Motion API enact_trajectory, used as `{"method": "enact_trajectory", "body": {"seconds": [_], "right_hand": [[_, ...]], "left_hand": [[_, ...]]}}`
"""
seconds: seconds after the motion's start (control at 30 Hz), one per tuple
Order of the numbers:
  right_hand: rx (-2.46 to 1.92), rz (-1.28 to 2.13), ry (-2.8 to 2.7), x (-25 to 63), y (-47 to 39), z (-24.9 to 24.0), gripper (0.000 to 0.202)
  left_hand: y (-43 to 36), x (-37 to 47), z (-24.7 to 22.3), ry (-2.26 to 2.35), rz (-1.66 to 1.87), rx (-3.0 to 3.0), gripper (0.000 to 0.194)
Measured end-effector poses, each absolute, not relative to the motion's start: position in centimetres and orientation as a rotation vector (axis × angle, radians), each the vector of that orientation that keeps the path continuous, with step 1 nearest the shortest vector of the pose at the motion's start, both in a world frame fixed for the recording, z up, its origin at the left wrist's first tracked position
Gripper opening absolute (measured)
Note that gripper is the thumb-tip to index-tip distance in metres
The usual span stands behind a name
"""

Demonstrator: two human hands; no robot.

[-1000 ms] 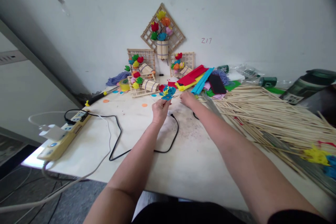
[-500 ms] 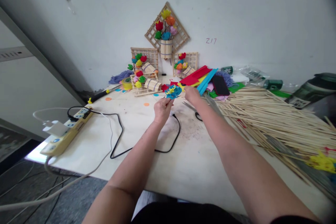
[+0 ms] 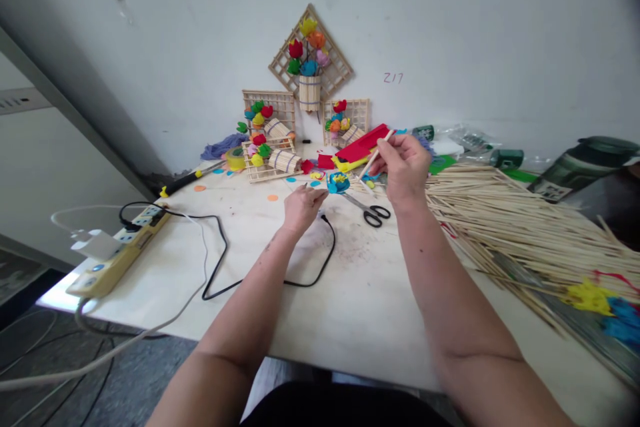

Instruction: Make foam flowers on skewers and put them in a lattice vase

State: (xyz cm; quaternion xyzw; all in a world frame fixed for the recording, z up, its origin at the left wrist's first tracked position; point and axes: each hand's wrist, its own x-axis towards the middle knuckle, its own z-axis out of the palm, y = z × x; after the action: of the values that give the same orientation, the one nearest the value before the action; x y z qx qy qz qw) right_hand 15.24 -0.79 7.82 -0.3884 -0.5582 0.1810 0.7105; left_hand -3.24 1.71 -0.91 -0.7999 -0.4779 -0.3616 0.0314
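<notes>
Flower: sat above the table, toward its far edge, at the left fingertips, with blue petals round a yellow middle.
Left hand: kept thumb and fingers together, clamped on the flower's near side; could not tell how much stem lay inside.
Stick: slanted down toward the flower, lower end just beside it, seemingly not touching.
Right hand: pinched the stick near its upper end, fingers together; had just risen from lower beside the paper, so brought stick and flower near each other.
Scissors: lay on the table between the hands, handles toward the near edge; had just come into full sight from under the right arm.
Upper basket: stood upright on a diamond lattice against the wall; held yellow, orange, red, pink, green and blue blooms.
Lower baskets: tilted on three lattices near the far edge, each with a bunch of mixed blooms at its mouth.
Bottle: stood by the far right corner, lidded; could not tell the contents.
Paper: lay red over yellow, behind the stick.
Stick pile: spread toward the right edge.
Power strip: ran along the left edge, with plugs in its sockets.
</notes>
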Motion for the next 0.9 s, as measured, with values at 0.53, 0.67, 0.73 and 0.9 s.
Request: {"method": "enact_trajectory", "body": {"seconds": [0.53, 0.67, 0.73, 0.9], "right_hand": [[-0.797, 0.561, -1.336, 12.4, -3.1, 8.1, 0.017], [-0.805, 0.513, -1.349, 12.3, -2.7, 7.8, 0.014], [-0.819, 0.473, -1.356, 12.4, -2.4, 7.6, 0.011], [-0.875, 0.395, -1.36, 13.1, -1.9, 7.4, 0.008]], "left_hand": [[1.8, -3.3, -0.6, -1.503, -1.053, -2.533, 0.029], [1.8, -3.3, -0.6, -1.504, -1.063, -2.544, 0.028], [1.8, -3.3, -0.6, -1.506, -1.078, -2.544, 0.028], [1.9, -3.4, -0.7, -1.52, -1.114, -2.554, 0.027]]}}
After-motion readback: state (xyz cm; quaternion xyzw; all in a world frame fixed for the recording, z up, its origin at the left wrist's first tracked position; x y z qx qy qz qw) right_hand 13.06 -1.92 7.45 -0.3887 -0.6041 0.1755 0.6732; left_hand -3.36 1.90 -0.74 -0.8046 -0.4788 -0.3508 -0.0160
